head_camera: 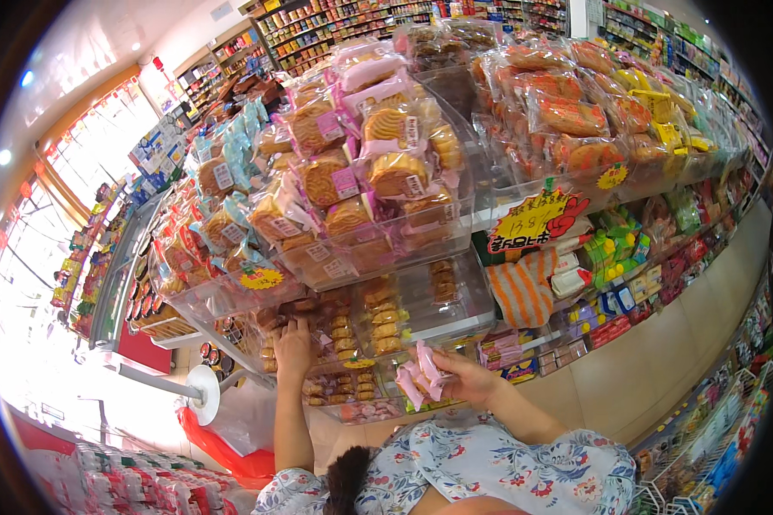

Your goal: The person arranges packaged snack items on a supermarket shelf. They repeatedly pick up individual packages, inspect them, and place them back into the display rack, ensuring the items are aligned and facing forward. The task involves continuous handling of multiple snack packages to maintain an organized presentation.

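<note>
My right hand point(467, 376) is closed around several small pink-wrapped packets point(422, 376), held in front of the lower shelf. My left hand point(293, 347) reaches into the shelf below the upper bins, its fingertips at dark brown wrapped pieces point(296, 306); whether it grips one cannot be told. To the right of that hand stand clear packs of round golden pastries point(385, 322). Above, clear plastic bins hold wrapped mooncakes point(396, 174) in heaps.
Orange-wrapped breads point(570, 116) fill the upper right bins. Below them hang a yellow price sign point(531, 219) and an orange-striped cloth point(522, 290). A white round disc on a metal arm point(203, 394) and a red plastic bag point(232, 450) are at lower left. A wire rack point(702, 438) stands lower right.
</note>
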